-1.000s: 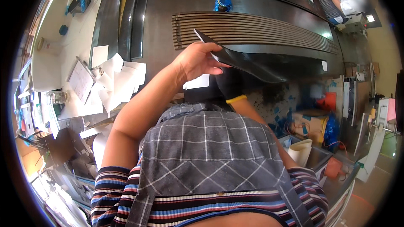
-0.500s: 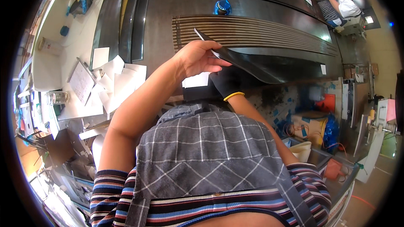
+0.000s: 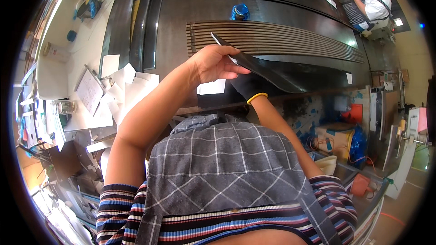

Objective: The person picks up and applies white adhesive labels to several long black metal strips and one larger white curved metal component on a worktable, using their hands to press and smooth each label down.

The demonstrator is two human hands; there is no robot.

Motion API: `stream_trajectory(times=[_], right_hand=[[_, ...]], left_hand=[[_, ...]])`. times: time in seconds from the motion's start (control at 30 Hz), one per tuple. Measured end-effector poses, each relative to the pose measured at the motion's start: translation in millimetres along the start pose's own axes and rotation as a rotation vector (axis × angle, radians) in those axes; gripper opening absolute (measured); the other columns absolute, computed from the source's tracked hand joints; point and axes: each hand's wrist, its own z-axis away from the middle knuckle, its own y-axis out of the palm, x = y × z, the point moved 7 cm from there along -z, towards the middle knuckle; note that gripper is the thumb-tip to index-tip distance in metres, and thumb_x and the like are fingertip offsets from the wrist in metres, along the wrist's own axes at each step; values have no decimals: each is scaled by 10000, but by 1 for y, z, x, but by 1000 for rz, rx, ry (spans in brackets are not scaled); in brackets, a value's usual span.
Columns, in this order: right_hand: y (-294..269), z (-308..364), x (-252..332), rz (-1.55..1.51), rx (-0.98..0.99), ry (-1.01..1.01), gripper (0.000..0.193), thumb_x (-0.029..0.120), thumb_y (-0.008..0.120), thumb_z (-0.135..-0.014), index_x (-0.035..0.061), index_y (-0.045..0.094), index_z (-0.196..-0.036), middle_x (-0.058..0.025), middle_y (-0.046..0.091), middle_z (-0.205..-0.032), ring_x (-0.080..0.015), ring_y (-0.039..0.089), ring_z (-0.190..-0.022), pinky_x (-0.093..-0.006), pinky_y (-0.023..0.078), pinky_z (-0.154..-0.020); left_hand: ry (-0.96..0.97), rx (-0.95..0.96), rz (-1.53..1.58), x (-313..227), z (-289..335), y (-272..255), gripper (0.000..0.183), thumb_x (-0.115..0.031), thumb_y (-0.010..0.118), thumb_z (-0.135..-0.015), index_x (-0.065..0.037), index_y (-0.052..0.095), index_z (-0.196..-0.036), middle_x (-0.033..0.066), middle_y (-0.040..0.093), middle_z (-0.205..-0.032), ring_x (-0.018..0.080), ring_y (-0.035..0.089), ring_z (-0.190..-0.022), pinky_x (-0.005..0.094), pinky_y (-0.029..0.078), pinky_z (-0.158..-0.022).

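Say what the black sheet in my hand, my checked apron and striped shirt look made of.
Black sheet: perhaps rubber or plastic, smooth and faintly shiny, bending in a soft curve. Apron: probably woven cotton, matte, with soft creases. Striped shirt: likely ribbed knit, matte, with fine raised lines.

Head cam, L of pair: fisheye, looks down, close abv. apron [image 3: 222, 159], worktable [image 3: 181, 4] beyond.

Black sheet [image 3: 313, 75], long, glossy, flexible-looking. Left end raised and bent at upper centre, thin pale edge [image 3: 215, 39] showing. Body runs toward right of frame, small white label [image 3: 349, 78] near right end.
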Motion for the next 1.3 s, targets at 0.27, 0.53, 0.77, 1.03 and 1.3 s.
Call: stream_trajectory(times=[0.27, 0.53, 0.77, 1.03, 1.3], right_hand=[[-3, 1, -12, -79, -188, 53, 219, 205, 615, -821, 55, 650, -977, -174, 651, -964, -336, 615, -920, -415, 486, -810], [3, -1, -15, -134, -295, 75, 231, 210, 603, -832, 56, 645, -999, -177, 646, -994, -342, 608, -944, -415, 480, -829], [3, 5, -18, -74, -336, 77, 295, 234, 569, -853, 57, 622, -1083, -182, 623, -1090, -354, 580, -1029, -411, 455, -892], [-1, 1, -22, -131, -250, 95, 310, 242, 570, -852, 66, 621, -1103, -175, 619, -1114, -355, 572, -1047, -419, 438, -913], [9, -7, -23, -283, -256, 155, 250, 238, 564, -870, 55, 636, -1024, -178, 639, -1037, -356, 587, -1000, -400, 453, -862]], left_hand=[[-17, -24, -23, -1, 2, 1, 270, -109, 477, -939, 40, 496, -1163, 183, 622, -1103, 317, 689, -846, 277, 589, -514], [3, 3, -68, -9, -1, 3, 271, -122, 477, -947, 73, 493, -1135, 224, 618, -1085, 324, 681, -875, 283, 599, -527], [-12, -15, -62, -11, -2, 8, 262, -97, 487, -941, 64, 492, -1147, 213, 621, -1087, 326, 689, -844, 265, 597, -513], [-17, -17, -77, -11, -2, 10, 262, -100, 475, -946, 64, 492, -1149, 214, 613, -1103, 317, 687, -862, 263, 588, -503], [-18, -15, -85, -10, -1, 12, 256, -115, 466, -956, 55, 496, -1145, 197, 620, -1096, 309, 688, -860, 252, 576, -499]])
